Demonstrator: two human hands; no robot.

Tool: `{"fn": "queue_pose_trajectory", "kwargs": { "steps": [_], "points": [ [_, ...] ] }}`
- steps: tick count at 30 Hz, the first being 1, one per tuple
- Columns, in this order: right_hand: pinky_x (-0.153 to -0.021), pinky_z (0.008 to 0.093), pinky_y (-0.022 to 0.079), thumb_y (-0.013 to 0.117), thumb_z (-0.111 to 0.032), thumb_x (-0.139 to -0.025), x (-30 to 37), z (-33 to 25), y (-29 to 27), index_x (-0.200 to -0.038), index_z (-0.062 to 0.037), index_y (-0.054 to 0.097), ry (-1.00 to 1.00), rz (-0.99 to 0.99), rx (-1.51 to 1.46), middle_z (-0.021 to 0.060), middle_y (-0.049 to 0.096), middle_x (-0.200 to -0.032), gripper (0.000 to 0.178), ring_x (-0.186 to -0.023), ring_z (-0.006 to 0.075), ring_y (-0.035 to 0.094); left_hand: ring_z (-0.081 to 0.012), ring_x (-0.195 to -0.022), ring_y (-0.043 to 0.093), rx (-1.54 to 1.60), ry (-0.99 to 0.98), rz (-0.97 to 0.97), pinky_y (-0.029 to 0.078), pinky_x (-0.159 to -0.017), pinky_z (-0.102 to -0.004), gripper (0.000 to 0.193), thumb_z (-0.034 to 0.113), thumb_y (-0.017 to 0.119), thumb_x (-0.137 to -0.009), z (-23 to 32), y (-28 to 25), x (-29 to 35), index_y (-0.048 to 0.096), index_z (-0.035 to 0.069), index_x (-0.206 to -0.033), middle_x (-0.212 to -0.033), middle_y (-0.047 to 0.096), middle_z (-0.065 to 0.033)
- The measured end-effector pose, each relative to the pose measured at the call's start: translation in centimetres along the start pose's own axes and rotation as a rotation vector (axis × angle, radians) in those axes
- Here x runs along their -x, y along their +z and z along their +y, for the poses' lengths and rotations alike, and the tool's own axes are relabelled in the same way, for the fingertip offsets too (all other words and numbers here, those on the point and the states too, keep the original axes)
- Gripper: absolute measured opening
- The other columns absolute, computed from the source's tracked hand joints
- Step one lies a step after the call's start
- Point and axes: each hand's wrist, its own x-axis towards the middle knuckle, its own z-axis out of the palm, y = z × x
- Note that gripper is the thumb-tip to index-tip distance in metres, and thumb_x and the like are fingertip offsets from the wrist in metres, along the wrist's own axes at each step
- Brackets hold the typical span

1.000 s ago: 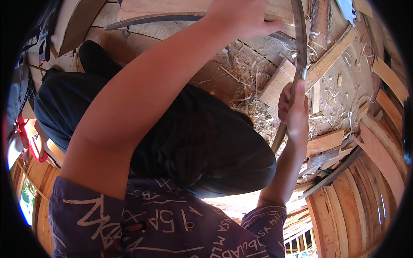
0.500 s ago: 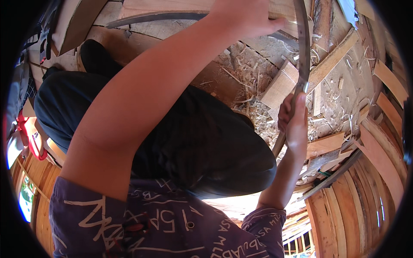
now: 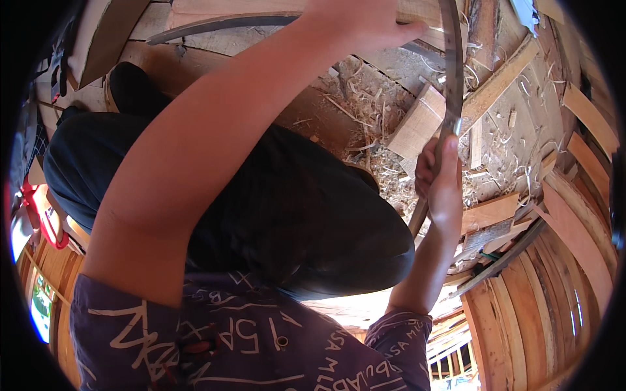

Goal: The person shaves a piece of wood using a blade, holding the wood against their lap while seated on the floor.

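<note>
My right hand (image 3: 442, 173) is closed around a long, narrow, curved strip (image 3: 452, 72), greyish brown and apparently wooden. The strip rises from beside my knee past the top edge of the picture. A small shiny bit, too small to name, shows by my right thumb. Across the upper middle reaches my left arm. My left hand (image 3: 358, 23) lies over a dark curved strip (image 3: 222, 28) and a pale board (image 3: 248, 8), its thumb stretched toward the upright strip. Its other fingers are hidden, so I cannot see whether it grips anything.
Wood shavings (image 3: 365, 124) litter the plank floor past my bent knee (image 3: 365, 241). A short wood block (image 3: 419, 120) and a longer offcut (image 3: 502, 85) lie by the upright strip. On the right stand curved wooden ribs (image 3: 590, 117) and a plank wall (image 3: 521, 293).
The whole view has shifted slightly, so most things sit a little farther left. My right hand keeps its hold on the curved strip; my left hand stays over the board.
</note>
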Motion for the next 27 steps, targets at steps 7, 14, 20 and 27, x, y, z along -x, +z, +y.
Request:
{"fn": "queue_pose_trajectory", "kwargs": {
  "steps": [7,14,20,27],
  "points": [
    [-0.035,0.0198,0.019,0.032,-0.062,-0.099,-5.4,-3.8,0.8,-0.073,-0.0158,0.036,-0.027,-0.032,0.025,-0.0068,0.030,-0.055,0.053,-0.039,0.0025,0.024,-0.0350,-0.112,0.054,-0.076,0.051,0.045,0.039,-0.096,-0.0516,0.077,0.054,0.064,-0.078,0.3,0.3,0.3,0.052,-0.006,-0.124,-0.115,0.059,-0.0215],
    [-0.034,0.0193,0.019,0.032,-0.063,-0.098,-3.0,-1.4,0.4,-0.076,-0.0148,0.036,-0.045,0.022,-0.031,-0.0053,0.031,-0.056,0.053,-0.040,0.0018,0.025,-0.0352,-0.113,0.054,-0.030,0.128,0.063,0.039,-0.097,-0.0492,0.079,0.056,0.064,-0.076,0.5,-0.8,1.3,0.052,-0.005,-0.125,-0.117,0.059,-0.0223],
    [-0.037,0.0231,0.018,0.029,-0.059,-0.100,-5.0,-2.8,1.6,-0.066,-0.0157,0.036,-0.090,0.045,0.026,-0.0076,0.029,-0.053,0.055,-0.042,0.0025,0.025,-0.0363,-0.118,0.052,-0.053,0.041,-0.024,0.037,-0.102,-0.0494,0.075,0.053,0.059,-0.083,0.8,-1.5,0.7,0.049,-0.008,-0.125,-0.122,0.058,-0.0240],
    [-0.039,0.0230,0.016,0.031,-0.060,-0.099,0.9,1.2,-0.5,-0.068,-0.0142,0.036,0.002,-0.008,-0.044,-0.0066,0.030,-0.054,0.056,-0.044,0.0032,0.025,-0.0361,-0.121,0.051,-0.003,0.028,-0.106,0.036,-0.103,-0.0517,0.076,0.054,0.059,-0.084,0.6,-2.3,0.4,0.049,-0.008,-0.127,-0.126,0.055,-0.0251]
  ]
}}
